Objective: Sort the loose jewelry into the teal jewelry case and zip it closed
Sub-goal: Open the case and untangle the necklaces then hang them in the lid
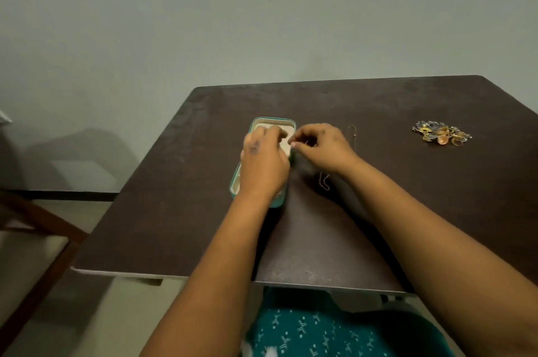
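The teal jewelry case (pixel 286 123) lies open on the dark table (pixel 378 211), its cream lining showing. My left hand (pixel 263 160) lies over the case and hides most of the inside. Its fingers curl down into the far compartment, and what they touch is hidden. My right hand (pixel 317 147) is at the case's right rim, thumb and forefinger pinched together on something very small. A thin chain (pixel 354 138) lies on the table just right of that hand and reappears below the wrist. A pile of loose jewelry (pixel 441 135), gold and blue-grey, sits far right.
The table's near edge runs just above my lap, and its left edge slants away toward the wall. A wooden chair (pixel 35 228) stands at the left beside the table. A plain wall rises behind.
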